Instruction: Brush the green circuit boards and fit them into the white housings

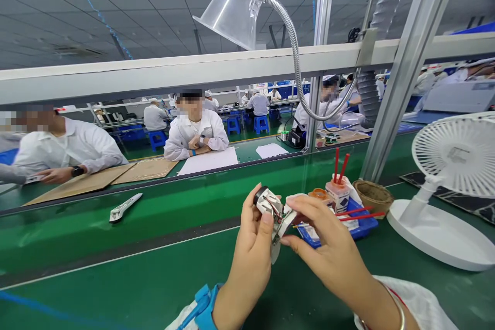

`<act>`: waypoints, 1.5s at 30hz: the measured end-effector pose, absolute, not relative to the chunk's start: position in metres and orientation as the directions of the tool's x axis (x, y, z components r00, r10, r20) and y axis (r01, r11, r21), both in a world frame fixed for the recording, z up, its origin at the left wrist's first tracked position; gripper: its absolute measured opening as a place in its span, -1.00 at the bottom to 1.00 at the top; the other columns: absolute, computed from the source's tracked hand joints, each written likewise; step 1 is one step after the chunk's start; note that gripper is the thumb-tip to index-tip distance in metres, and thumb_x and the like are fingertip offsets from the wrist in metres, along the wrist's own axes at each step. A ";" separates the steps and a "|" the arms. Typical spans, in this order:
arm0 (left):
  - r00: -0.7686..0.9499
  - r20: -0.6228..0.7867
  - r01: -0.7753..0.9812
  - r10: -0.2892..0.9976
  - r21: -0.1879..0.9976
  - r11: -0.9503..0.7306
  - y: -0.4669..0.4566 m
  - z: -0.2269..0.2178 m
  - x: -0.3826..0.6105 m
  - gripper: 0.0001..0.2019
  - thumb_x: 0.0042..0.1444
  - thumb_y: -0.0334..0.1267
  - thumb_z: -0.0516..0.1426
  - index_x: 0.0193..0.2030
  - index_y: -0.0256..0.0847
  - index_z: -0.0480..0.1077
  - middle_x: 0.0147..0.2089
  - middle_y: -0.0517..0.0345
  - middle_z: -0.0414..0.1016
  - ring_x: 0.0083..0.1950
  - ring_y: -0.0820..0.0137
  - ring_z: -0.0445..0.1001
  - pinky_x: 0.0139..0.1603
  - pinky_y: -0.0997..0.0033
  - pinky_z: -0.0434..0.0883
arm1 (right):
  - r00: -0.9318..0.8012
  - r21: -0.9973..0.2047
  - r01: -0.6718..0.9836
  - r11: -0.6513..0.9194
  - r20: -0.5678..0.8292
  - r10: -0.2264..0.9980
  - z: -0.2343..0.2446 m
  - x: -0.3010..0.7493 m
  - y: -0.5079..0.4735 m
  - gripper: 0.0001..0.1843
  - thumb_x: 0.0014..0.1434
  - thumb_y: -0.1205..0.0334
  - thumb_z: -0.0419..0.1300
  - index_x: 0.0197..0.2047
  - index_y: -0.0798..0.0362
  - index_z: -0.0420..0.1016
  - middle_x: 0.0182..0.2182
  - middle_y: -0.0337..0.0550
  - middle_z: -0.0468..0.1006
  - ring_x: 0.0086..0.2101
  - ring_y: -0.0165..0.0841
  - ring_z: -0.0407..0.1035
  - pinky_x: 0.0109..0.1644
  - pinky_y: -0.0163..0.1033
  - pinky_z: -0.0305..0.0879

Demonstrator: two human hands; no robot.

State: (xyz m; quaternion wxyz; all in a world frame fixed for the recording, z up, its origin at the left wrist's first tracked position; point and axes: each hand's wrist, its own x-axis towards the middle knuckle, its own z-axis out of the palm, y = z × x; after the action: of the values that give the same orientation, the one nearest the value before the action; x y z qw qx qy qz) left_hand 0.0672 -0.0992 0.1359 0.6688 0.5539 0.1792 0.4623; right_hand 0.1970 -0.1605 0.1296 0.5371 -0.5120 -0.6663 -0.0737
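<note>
My left hand [253, 250] and my right hand [328, 247] are raised together above the green bench [135, 289]. Both pinch a small white plastic part [276, 214] with a black round end and thin red and dark wires. The left thumb and fingers close on its left side, near the black end. The right fingers grip its right and lower side. A blue strap sits on my left wrist.
A blue tray [361, 227] with small bottles and red sticks lies just beyond my hands. Beside it stand a brown bowl [373, 196] and a white fan [452, 185]. A white part [124, 207] lies on the conveyor. People in white sit across it.
</note>
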 end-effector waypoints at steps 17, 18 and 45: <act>0.401 0.762 -0.402 0.508 0.645 -0.650 -0.099 0.103 0.060 -0.48 0.24 -0.36 -0.06 0.29 0.16 -0.03 0.24 0.11 0.20 0.22 0.31 0.23 0.19 0.32 0.24 | 0.005 -0.467 0.654 0.595 0.790 0.614 0.137 0.194 -0.173 -0.64 0.04 0.51 0.22 -0.20 -0.04 0.20 -0.21 -0.29 0.42 -0.17 -0.43 0.33 -0.05 -0.36 0.25; 0.410 0.755 -0.403 0.511 0.653 -0.641 -0.100 0.104 0.060 -0.48 0.24 -0.36 -0.06 0.29 0.16 -0.03 0.24 0.11 0.20 0.22 0.31 0.23 0.20 0.32 0.24 | -0.012 -0.469 0.640 0.608 0.786 0.618 0.137 0.194 -0.173 -0.65 0.05 0.50 0.22 -0.20 -0.03 0.19 -0.23 -0.28 0.41 -0.18 -0.43 0.33 -0.06 -0.34 0.25; 0.701 0.174 -0.450 0.692 0.861 0.239 -0.105 0.134 0.068 -0.54 0.16 -0.16 0.10 0.21 0.00 0.19 0.05 0.09 0.40 -0.07 0.43 0.39 -0.09 0.49 0.31 | -0.034 -0.216 0.837 0.502 0.896 0.442 0.146 0.203 -0.173 -0.71 0.13 0.43 0.20 -0.07 0.00 0.46 -0.20 -0.12 0.44 -0.18 -0.31 0.35 -0.10 -0.15 0.35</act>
State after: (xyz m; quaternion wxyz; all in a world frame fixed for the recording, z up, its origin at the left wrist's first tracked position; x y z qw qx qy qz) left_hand 0.0677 -0.1048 0.1344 0.7775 0.4958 0.1220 0.3670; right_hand 0.2034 -0.1726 0.1462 0.5200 -0.4613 -0.6933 -0.1900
